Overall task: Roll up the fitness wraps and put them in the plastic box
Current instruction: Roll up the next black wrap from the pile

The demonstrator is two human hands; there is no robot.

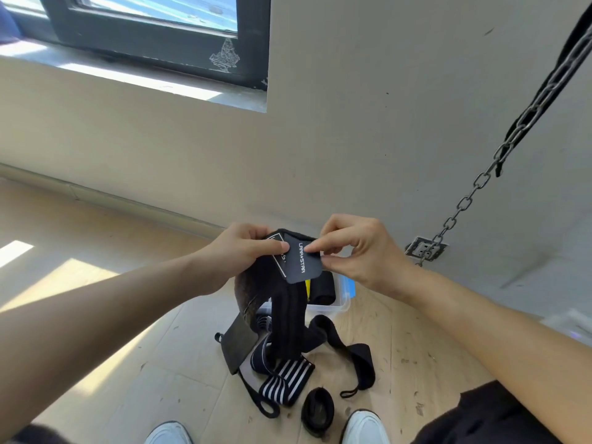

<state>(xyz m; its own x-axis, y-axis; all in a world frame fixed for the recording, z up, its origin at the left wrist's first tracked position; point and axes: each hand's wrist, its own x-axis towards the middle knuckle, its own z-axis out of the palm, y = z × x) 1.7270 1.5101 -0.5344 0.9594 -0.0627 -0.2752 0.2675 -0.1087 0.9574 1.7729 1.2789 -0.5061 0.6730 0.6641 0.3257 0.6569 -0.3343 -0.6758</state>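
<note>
Nearest our shoes (365, 427), what looked like 1 rolled wrap (317, 411) lay on the floor (416, 341), not yet boxed. Just beyond it, a striped wrap (286, 381) and a black looped wrap (355, 357) sprawled unrolled. Above them, our left hand (238, 256) gripped the top of the held wrap (302, 262) and our right hand (355, 251) pinched its labelled tab, the tail hanging loose. Behind, the plastic box (339, 304) held something dark; we could not tell what. We judged the job under halfway: 3 to roll, 4 to box.
</note>
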